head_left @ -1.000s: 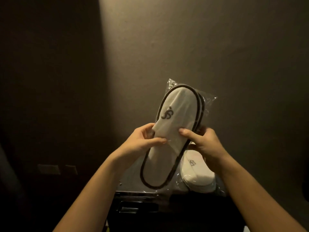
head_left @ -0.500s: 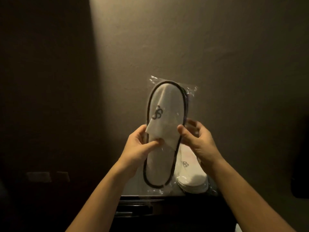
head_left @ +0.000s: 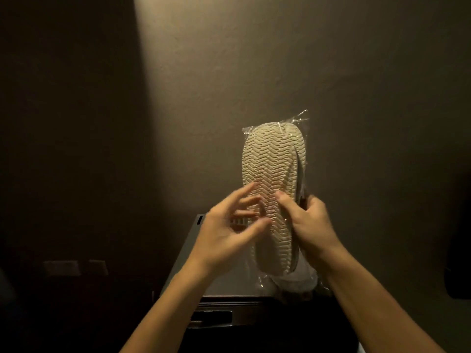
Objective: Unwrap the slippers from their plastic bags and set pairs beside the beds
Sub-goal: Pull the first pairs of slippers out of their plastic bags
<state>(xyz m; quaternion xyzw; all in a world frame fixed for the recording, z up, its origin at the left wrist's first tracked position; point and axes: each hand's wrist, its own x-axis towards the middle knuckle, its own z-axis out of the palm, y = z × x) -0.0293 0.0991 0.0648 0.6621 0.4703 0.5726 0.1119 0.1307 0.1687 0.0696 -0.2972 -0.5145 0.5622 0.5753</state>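
1. Both hands are raised in front of the wall. Right hand [head_left: 309, 222] is clamped on the bag [head_left: 300, 123] of slippers [head_left: 270, 174] at mid-length, thumb across the sole side, fingers hidden behind.
2. Left hand [head_left: 229, 233] is spread apart and blurred, fingers splayed just beside the sole's left edge. Whether any fingertip touches the plastic I cannot tell; it grips nothing.
3. The bag stands nearly upright, its long axis running up and down with a slight lean. The rounded top end is above the hands; the bottom end hangs below the right wrist, over the bench [head_left: 183, 263].
4. The patterned sole faces the camera, so the uppers face the wall.
5. Key relation for the next move, as I judge it: the bag lies up and ahead of both hands, held by the right, with the left nearer its free left edge and lower half. The loose plastic at the bottom end sits below both hands; the sealed corners stick out at the top.
6. So the left hand looks best placed to find the opening or tear the film while the right steadies.
7. Count: two hands; one bag in the grip, with one sole plainly shown and the edge of a second behind it on the right.
8. Something pale lies on the bench under the bag's lower end; it is too dim to name.
9. Unwrapping has not begun: the plastic looks whole.
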